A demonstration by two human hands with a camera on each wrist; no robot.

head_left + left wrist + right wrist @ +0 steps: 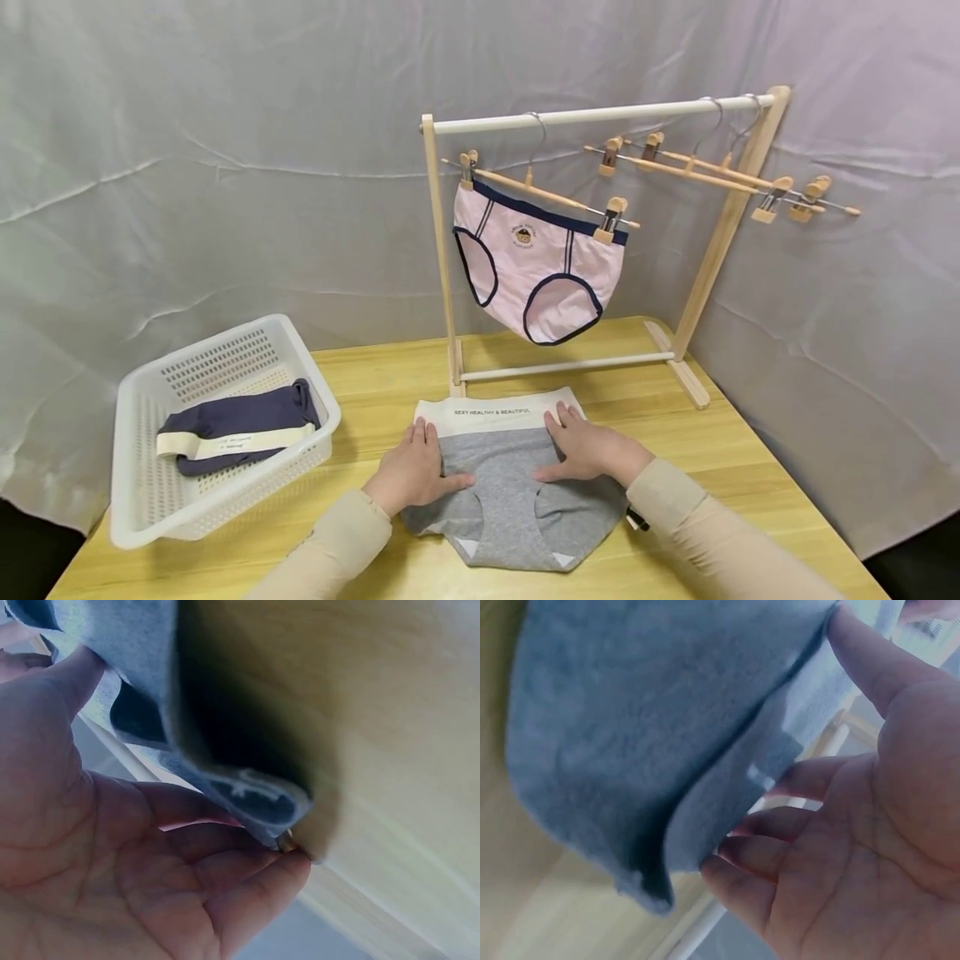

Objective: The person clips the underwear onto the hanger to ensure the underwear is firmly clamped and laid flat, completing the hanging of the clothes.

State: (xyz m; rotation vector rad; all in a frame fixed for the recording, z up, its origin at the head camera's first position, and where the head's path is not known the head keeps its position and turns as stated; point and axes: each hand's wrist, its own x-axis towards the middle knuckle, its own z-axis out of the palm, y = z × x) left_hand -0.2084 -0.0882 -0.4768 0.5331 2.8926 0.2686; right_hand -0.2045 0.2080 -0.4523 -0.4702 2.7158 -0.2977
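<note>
Grey underpants [510, 492] with a wide white lettered waistband [491, 417] lie spread on the table, waistband toward the back. My left hand [412, 468] rests on their left side, fingers at the waistband and thumb out over the grey cloth. On the right side my right hand [588, 450] lies in much the same way, its fingertips on the band. In the left wrist view, the grey cloth [135, 645] lifts off the table at its side edge beside the palm. A loose fold of grey cloth [645, 727] also shows in the right wrist view.
A wooden rack [441, 250] stands behind; pink underpants [517, 267] hang on it from a clip hanger [540, 190]. Two more clip hangers [723, 171] hang at its right. At left, a white basket [138, 450] holds folded dark underpants [232, 417]. A small black object [637, 520] lies by the right sleeve.
</note>
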